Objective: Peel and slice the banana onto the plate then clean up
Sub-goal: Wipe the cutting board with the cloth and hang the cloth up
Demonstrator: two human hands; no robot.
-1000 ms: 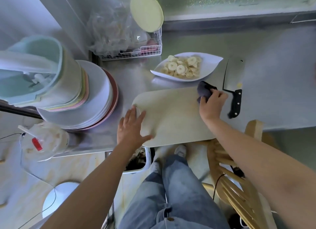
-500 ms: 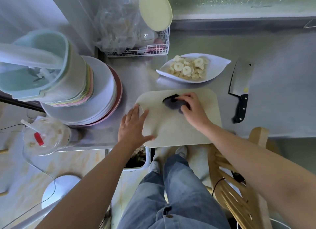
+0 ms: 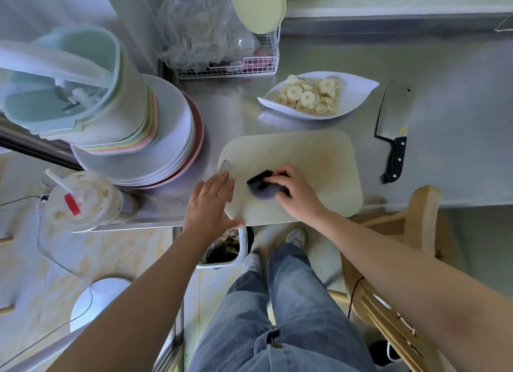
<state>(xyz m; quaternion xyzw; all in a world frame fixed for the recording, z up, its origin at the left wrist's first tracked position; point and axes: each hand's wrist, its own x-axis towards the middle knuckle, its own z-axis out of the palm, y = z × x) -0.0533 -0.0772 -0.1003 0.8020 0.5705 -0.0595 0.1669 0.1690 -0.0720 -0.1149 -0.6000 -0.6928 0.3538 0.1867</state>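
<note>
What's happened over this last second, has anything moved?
The right hand, gripping the dark cloth, wiped from the cutting board's far right corner near the knife across to its near left part, close to the left hand. The left hand stayed flat on the board's left edge. The knife and the plate of banana slices stayed put.

Bare forearms, no sleeves; blue jeans (image 3: 280, 316); pale sneakers (image 3: 297, 237).

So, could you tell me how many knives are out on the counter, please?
1. A cleaver lies flat on the steel counter, right of the cutting board and the plate of banana slices. Others may be hidden in the wire basket behind.
</note>
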